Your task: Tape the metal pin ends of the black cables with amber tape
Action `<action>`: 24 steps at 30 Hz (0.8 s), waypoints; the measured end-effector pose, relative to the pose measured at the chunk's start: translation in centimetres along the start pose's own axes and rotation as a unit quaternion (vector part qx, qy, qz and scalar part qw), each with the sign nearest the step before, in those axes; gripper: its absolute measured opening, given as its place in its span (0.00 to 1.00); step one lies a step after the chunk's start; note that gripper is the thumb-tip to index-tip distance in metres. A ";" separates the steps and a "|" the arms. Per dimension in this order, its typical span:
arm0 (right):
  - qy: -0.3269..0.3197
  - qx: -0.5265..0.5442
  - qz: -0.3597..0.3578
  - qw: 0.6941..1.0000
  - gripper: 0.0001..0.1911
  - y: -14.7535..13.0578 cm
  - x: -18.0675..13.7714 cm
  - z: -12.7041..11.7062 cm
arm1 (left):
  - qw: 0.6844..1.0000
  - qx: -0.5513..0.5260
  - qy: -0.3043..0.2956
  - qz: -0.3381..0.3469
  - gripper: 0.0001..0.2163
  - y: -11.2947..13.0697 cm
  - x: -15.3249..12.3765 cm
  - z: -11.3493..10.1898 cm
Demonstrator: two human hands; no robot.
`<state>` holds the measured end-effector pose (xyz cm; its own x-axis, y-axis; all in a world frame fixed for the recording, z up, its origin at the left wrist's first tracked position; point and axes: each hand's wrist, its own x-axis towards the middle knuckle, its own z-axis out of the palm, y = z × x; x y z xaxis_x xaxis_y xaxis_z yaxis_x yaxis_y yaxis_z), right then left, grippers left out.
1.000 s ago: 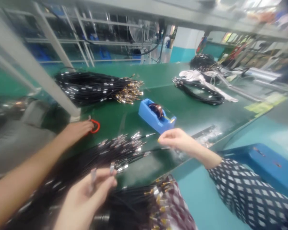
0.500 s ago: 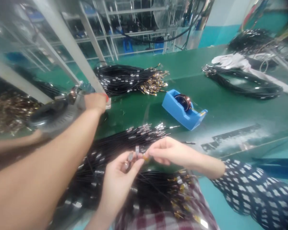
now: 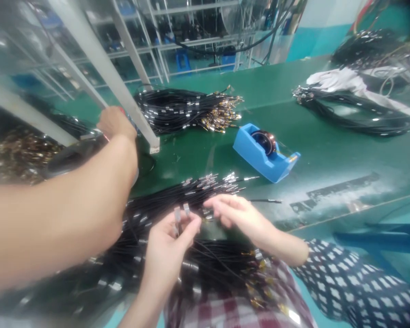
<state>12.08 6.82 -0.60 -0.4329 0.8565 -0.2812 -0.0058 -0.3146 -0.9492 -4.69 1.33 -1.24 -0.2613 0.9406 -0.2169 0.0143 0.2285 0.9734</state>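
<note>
My left hand [image 3: 166,241] pinches a cable between thumb and fingers. Small silvery tags [image 3: 177,215] stick up among its fingers; how many cables it holds is hidden. To its right, my right hand [image 3: 248,223] hovers with bent fingers slightly apart, and I see nothing held in it. Behind both hands lies a bundle of black cables [image 3: 167,193] with silvery ends pointing right. More black cables [image 3: 218,259] lie nearer, across a checked cloth, and several of their ends carry amber tape.
A blue tape dispenser [image 3: 263,157] with an amber roll stands behind my right hand. Farther back lie a cable bundle [image 3: 177,109] and a cable coil [image 3: 348,114] beside white gloves [image 3: 338,79]. A co-worker's arm [image 3: 71,209] reaches in from the left, near a white post [image 3: 123,98].
My hands have drawn apart; the right fingers have left the amber-taped cable end they were pinching. The co-worker's hand has moved left and farther back.
</note>
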 end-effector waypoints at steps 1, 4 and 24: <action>0.002 0.004 -0.016 1.000 0.15 0.3 -0.1 0.3 | 1.000 -0.016 -0.003 -0.009 0.11 0.0 0.1 0.0; 0.004 0.013 -0.039 0.999 0.18 1.2 -0.4 1.4 | 0.999 -0.042 0.000 -0.019 0.12 -0.1 0.1 0.0; 0.062 -0.073 -0.073 0.993 0.20 4.1 0.0 0.8 | 0.994 -0.103 -0.028 -0.016 0.19 -0.8 -0.1 0.4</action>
<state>11.34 5.27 -4.37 -0.3230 0.9352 -0.1452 0.0737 -0.1281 -0.9890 -4.34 1.18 -2.01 -0.2041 0.9476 -0.2456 -0.1925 0.2071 0.9592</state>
